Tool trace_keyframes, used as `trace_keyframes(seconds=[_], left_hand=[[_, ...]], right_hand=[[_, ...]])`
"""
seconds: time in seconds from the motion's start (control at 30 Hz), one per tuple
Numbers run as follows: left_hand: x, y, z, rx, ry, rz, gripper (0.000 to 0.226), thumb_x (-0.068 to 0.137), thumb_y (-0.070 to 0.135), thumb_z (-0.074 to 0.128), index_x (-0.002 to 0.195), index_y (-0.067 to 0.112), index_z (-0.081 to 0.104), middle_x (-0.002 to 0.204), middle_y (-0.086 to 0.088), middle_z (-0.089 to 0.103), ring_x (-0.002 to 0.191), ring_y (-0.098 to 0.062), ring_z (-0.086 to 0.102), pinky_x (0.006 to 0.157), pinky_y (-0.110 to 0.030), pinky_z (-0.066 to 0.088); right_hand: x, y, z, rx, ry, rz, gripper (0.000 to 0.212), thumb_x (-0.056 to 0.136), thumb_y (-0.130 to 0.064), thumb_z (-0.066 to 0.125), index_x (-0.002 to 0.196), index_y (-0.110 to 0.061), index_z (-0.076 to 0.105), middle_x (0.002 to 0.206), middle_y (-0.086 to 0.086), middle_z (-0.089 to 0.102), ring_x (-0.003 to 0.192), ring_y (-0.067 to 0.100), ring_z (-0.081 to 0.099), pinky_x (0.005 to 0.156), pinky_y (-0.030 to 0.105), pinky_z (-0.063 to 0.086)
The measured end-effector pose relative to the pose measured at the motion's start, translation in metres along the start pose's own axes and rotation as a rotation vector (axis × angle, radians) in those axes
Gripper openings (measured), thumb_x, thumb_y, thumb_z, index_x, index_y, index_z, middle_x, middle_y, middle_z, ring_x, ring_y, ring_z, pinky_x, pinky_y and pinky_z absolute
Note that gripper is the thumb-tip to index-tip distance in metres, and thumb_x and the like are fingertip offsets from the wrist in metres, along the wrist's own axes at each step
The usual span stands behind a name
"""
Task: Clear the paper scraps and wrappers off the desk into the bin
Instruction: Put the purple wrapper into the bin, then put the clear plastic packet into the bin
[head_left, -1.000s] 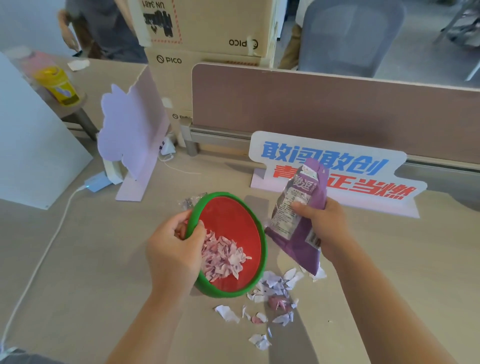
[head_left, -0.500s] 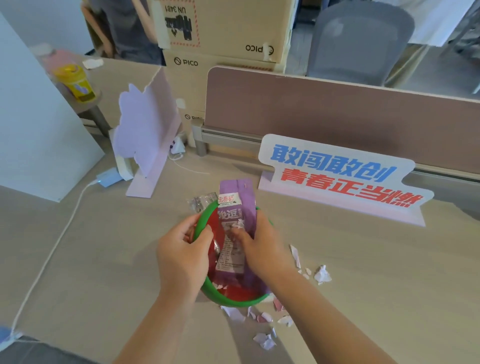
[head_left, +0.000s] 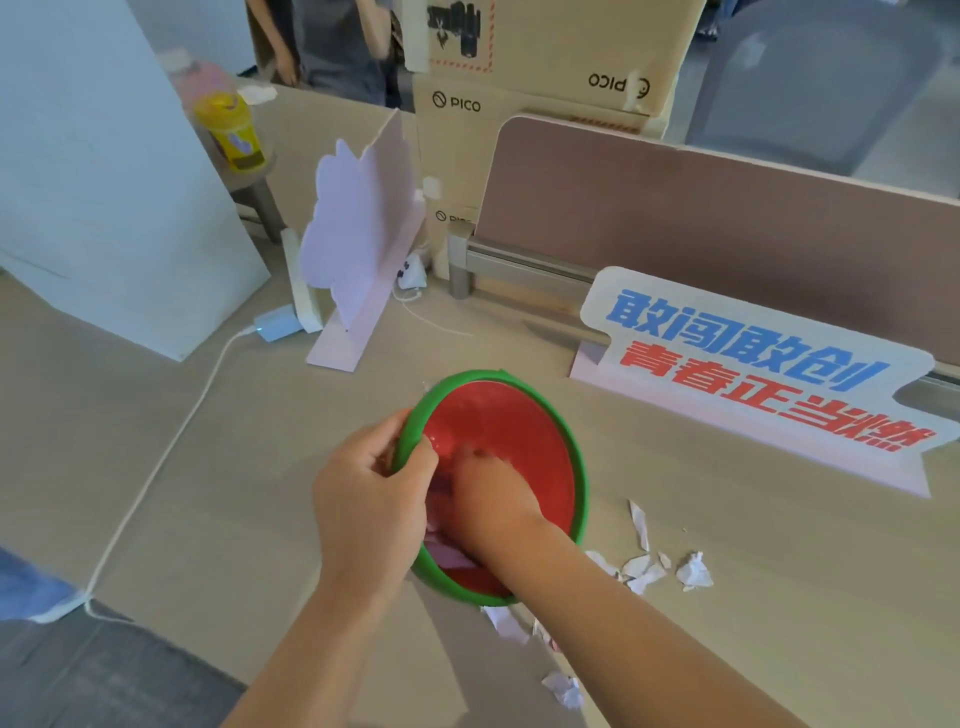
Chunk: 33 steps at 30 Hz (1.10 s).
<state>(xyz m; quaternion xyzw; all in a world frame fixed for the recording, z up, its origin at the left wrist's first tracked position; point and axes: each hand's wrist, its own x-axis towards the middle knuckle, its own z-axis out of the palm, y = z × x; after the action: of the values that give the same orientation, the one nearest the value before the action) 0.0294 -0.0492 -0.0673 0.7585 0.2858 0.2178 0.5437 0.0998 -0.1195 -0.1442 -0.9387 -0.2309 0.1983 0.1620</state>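
A round bin (head_left: 571, 452), green outside and red inside, stands tilted on the desk in front of me. My left hand (head_left: 363, 499) grips its near left rim. My right hand (head_left: 488, 499) is down inside the bin, fingers curled on the purple wrapper (head_left: 449, 557), of which only a strip shows under the hands. Torn white and pink paper scraps (head_left: 693, 571) lie on the desk right of the bin. More scraps (head_left: 563, 691) lie under my right forearm near the front edge.
A slogan sign (head_left: 753, 374) stands behind the bin on the right, a lilac cloud-shaped sign (head_left: 358, 244) on the left. A white cable (head_left: 156, 467) crosses the desk's left side. A brown divider (head_left: 727, 234), cardboard boxes (head_left: 545, 52) and a person stand beyond.
My right hand brought the purple wrapper from beside the bin into it and pushed it down below the rim. The left hand kept hold of the rim. The view shifted right and closer.
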Motion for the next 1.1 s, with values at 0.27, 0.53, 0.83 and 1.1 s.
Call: trace_keyframes(seconds=[0.27,0.53,0.83,1.1], left_hand=[[0.025,-0.022,-0.040,0.065,0.093,-0.090,0.032,0.078,0.022,0.063,0.069,0.052,0.066,0.070,0.016,0.070,0.066,-0.006,0.064,0.060,-0.022,0.049],[0.064,-0.041,-0.059,0.151,0.134,-0.085,0.045,0.080,0.012,0.066,0.069,0.056,0.061,0.069,0.010,0.068,0.069,-0.002,0.062,0.060,-0.020,0.048],[0.103,-0.052,-0.053,0.162,0.092,-0.031,0.041,0.081,0.010,0.066,0.078,0.051,0.062,0.071,0.032,0.066,0.068,0.009,0.062,0.065,-0.015,0.048],[0.113,-0.064,-0.052,0.242,0.076,0.036,0.029,0.078,0.013,0.068,0.086,0.041,0.066,0.066,0.004,0.062,0.067,-0.010,0.055,0.056,-0.016,0.042]], right_hand=[[0.011,-0.011,-0.026,0.374,0.340,-0.163,0.021,0.088,-0.021,0.056,0.104,-0.011,0.063,0.105,0.010,0.065,0.098,0.024,0.057,0.088,0.033,0.043],[0.093,0.036,0.006,0.360,0.167,0.257,0.039,0.088,-0.022,0.053,0.125,-0.011,0.047,0.123,0.010,0.042,0.107,0.033,0.050,0.096,0.038,0.042],[0.141,0.042,0.055,0.072,-0.047,0.216,0.086,0.071,-0.052,0.066,0.141,-0.038,0.019,0.151,0.013,0.010,0.139,0.034,0.011,0.110,0.048,0.024],[0.124,0.051,0.058,0.471,0.199,0.361,0.052,0.079,-0.015,0.064,0.129,-0.021,0.050,0.126,0.013,0.051,0.106,0.031,0.055,0.084,0.032,0.045]])
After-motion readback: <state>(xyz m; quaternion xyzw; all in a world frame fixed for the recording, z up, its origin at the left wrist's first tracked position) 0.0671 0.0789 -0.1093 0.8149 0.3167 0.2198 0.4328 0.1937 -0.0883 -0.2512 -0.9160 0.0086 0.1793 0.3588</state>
